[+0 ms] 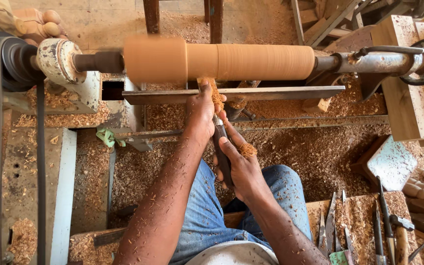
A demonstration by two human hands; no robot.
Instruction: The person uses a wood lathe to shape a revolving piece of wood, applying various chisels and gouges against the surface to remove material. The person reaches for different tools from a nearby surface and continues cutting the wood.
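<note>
Sawdust and pale wood shavings (320, 152) blanket the floor and the lathe bed. Mounted between the lathe's ends, a long orange-brown wooden cylinder (222, 60) is blurred by spinning above a flat grey metal tool rest (280, 92). The left hand (201, 114) has its fingers clenched over a dark-handled turning chisel (220, 142) at the rest, tip touching the cylinder's underside; the right hand (241, 169) grasps the handle lower down (shavings cling to both forearms). Spare metal chisels (332, 228) lie on a wooden board at lower right.

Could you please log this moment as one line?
left hand: steadies chisel on tool rest | right hand: grips chisel handle | wood blank: on lathe
</note>
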